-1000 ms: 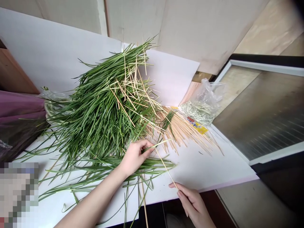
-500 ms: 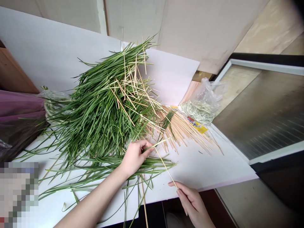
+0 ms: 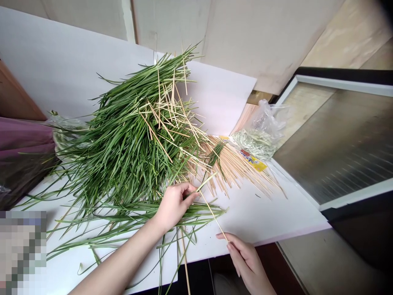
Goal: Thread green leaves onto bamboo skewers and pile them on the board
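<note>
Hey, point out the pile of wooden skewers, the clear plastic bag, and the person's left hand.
Pile of wooden skewers (image 3: pixel 236 168): head view, on the middle of the loose pile.
Clear plastic bag (image 3: pixel 264 121): head view, on its upper part, above the contents.
Left hand (image 3: pixel 175 207): head view, on the back of the hand.

A thin pale wooden skewer (image 3: pixel 214 216) slants toward eleven o'clock from the right hand (image 3: pixel 248 262) to a narrow green grass blade (image 3: pixel 206 182) gripped in the left hand (image 3: pixel 175 207).
</note>
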A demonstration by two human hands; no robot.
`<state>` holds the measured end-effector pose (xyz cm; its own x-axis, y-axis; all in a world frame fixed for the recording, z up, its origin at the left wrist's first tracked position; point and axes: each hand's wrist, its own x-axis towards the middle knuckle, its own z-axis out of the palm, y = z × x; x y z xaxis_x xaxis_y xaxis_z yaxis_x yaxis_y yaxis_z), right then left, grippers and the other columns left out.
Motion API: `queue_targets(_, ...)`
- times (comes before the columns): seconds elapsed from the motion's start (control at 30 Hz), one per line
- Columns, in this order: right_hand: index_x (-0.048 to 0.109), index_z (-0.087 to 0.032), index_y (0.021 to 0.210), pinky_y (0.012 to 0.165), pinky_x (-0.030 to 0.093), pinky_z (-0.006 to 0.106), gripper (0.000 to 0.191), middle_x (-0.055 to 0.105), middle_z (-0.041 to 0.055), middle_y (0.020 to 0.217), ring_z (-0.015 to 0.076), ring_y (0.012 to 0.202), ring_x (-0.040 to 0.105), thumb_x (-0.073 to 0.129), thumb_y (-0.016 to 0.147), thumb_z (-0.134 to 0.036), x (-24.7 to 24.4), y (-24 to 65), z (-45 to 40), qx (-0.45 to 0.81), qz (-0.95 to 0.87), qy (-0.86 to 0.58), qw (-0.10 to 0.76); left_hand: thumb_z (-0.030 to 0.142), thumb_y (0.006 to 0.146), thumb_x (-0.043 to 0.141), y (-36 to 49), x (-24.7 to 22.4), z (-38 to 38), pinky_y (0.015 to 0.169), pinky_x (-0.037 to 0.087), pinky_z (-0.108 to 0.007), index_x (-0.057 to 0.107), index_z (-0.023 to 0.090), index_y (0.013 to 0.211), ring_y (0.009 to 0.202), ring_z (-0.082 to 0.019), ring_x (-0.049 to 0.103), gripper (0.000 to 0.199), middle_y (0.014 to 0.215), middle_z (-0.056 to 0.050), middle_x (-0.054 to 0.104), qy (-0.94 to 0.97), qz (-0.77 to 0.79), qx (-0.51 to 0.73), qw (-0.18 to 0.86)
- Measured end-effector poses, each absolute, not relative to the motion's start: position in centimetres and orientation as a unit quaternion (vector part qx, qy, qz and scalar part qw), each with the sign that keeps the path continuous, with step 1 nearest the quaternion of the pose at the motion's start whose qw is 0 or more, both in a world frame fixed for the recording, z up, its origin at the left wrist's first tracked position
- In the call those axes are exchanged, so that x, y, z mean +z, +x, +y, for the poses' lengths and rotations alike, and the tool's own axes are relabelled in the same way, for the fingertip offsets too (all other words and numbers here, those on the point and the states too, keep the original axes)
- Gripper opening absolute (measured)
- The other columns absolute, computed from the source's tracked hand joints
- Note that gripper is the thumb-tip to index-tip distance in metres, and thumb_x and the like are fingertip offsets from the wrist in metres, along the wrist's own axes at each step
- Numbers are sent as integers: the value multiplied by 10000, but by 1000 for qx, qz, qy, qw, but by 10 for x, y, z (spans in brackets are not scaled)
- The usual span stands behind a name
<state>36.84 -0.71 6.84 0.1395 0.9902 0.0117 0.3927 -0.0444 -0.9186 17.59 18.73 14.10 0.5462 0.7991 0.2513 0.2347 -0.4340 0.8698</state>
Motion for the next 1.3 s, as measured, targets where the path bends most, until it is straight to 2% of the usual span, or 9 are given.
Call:
queue_targets(0.33, 670, -179, 1225, 496, 259, 279, 430, 313, -78, 532, 147, 454, 330, 391, 1088, -476, 70, 367, -6, 356, -550, -620, 431, 193, 922, 617, 185, 139, 172, 731, 455, -257, 665, 172, 805, 766, -168, 639, 128, 798, -26, 700, 834, 267, 271, 399)
queue_targets(0.43, 677, -184, 1211, 495, 270, 275, 430, 319, -77, 527, 148, 451, 335, 386, 1087, -476, 71, 367, -6, 350, -551, -623, 430, 174, 922, 622, 186, 139, 168, 744, 458, -251, 679, 178, 829, 793, -167, 654, 110, 837, -27, 718, 846, 236, 256, 404)
queue_targets(0.57, 684, -187, 1188, 483, 281, 267, 413, 324, -76, 525, 144, 445, 340, 400, 1082, -467, 71, 367, -5, 344, -555, -621, 434, 155, 896, 642, 185, 138, 164, 689, 450, -239, 704, 185, 840, 738, -155, 650, 89, 819, -16, 716, 864, 207, 223, 402)
queue_targets(0.67, 679, -184, 1162, 475, 269, 266, 405, 318, -78, 530, 140, 444, 330, 403, 1079, -468, 70, 367, -5, 341, -554, -619, 439, 127, 882, 611, 184, 140, 164, 687, 458, -246, 728, 188, 874, 740, -161, 652, 133, 829, -22, 724, 879, 178, 210, 390)
queue_targets(0.8, 661, -178, 1101, 472, 233, 270, 411, 300, -85, 529, 137, 441, 303, 405, 1074, -499, 72, 368, -5, 359, -545, -612, 446, 71, 842, 566, 179, 144, 173, 826, 494, -289, 762, 219, 1036, 886, -191, 677, 313, 963, -36, 763, 884, 129, 205, 401)
queue_targets(0.93, 641, -181, 1038, 471, 219, 262, 408, 279, -98, 520, 127, 431, 274, 407, 1074, -513, 75, 370, -7, 396, -537, -591, 452, 67, 901, 474, 176, 144, 185, 858, 513, -296, 739, 209, 1128, 928, -184, 692, 376, 1035, -51, 767, 871, 156, 199, 421)
queue_targets(1.1, 621, -191, 898, 485, 223, 265, 369, 349, -66, 593, 120, 462, 306, 443, 1062, -471, 79, 373, -8, 388, -564, -575, 448, 166, 927, 595, 176, 139, 187, 820, 502, -293, 752, 204, 1034, 902, -199, 683, 193, 1006, -64, 741, 914, 178, 177, 317)
queue_targets(1.2, 603, -195, 827, 505, 237, 274, 339, 388, -50, 615, 125, 476, 323, 460, 1044, -413, 81, 373, -8, 373, -581, -570, 445, 212, 867, 717, 176, 137, 185, 783, 486, -288, 760, 230, 968, 899, -210, 680, 112, 978, -42, 728, 932, 171, 151, 280)
queue_targets(1.3, 603, -197, 799, 539, 262, 280, 303, 391, -50, 589, 141, 502, 345, 467, 1021, -352, 83, 374, -7, 361, -598, -566, 439, 213, 802, 782, 174, 135, 183, 761, 468, -295, 753, 240, 906, 899, -223, 674, 112, 940, -29, 714, 943, 167, 145, 250)
